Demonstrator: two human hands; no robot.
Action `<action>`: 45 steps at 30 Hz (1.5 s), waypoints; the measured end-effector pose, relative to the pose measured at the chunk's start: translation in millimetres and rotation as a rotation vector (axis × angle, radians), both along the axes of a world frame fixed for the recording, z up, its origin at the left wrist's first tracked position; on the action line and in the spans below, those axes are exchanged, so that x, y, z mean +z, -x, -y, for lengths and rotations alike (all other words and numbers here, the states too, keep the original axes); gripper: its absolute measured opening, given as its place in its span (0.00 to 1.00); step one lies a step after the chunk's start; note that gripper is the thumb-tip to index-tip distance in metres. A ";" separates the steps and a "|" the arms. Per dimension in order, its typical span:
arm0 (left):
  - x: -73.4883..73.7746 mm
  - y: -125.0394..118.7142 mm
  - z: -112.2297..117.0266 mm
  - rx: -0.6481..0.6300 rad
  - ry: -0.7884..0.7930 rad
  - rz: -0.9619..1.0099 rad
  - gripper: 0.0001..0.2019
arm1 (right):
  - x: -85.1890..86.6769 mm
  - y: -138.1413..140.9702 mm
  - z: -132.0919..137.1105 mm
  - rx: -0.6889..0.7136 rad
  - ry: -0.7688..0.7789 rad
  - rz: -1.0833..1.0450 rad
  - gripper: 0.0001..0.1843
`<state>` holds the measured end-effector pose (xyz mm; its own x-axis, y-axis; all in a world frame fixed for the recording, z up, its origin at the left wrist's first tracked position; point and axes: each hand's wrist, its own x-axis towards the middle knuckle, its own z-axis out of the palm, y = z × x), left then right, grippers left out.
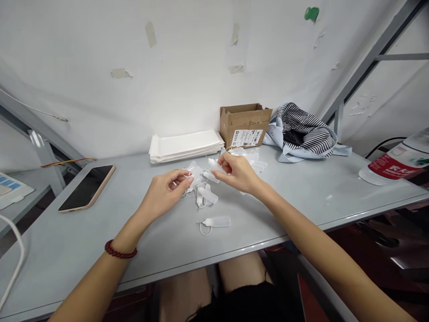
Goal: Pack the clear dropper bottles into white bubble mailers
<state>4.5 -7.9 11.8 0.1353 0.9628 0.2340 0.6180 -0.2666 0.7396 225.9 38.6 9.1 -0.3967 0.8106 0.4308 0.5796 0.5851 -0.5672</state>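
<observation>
My right hand [239, 172] is closed around a small translucent needle-tip bottle [213, 164], its white cap end pointing left. To its left, my left hand [167, 190] has thumb and forefinger pinched together; what lies between them, if anything, is too small to make out. Just past those fingertips is a clump of clear plastic and bottles [195, 172]. Below the hands, several similar bottles [208, 196] with looped cap straps lie in a loose heap. One bottle [221, 222] lies alone on its side closer to the table's front edge. More bottles [258, 165] are partly hidden behind my right hand.
White flat trays or boxes [187, 145] are stacked against the wall. Beside them stands an open cardboard box [246, 125], then a striped cloth [301, 129]. A phone [87, 188] lies at left; a large bottle with a red label [395, 163] stands at right on the grey table [268, 232].
</observation>
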 end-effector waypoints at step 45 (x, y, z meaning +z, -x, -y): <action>-5.0 0.4 -0.7 -0.120 -0.248 -0.151 0.13 | -10.0 5.3 6.9 0.181 -0.256 0.220 0.12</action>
<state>4.1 -7.2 6.8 0.2958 0.8537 0.4286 0.6688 -0.5054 0.5452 220.6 31.6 -0.8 -0.6290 0.5959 0.4992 0.5454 0.7959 -0.2629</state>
